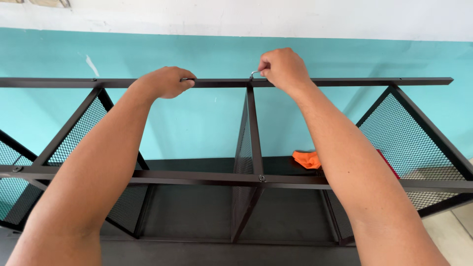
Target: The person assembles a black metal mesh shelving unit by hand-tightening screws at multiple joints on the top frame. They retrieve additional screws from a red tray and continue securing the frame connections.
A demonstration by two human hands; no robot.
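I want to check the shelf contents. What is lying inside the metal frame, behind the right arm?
An orange cloth lies on the dark bottom panel inside the metal frame. Beside it shows a red edge; the right arm covers the rest.

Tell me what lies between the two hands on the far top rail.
Head view: between the left hand and right hand, only bare rail; the hex key sits at the right hand.

small silver hex key point(253, 74): mostly buried in the right hand point(282, 68), only the bend pokes out | dark metal mesh shelf frame point(345, 82): left end cut off by the edge | orange cloth point(306, 159): partly behind the right forearm | left hand point(165, 82): fingertips curl out of sight over the rail
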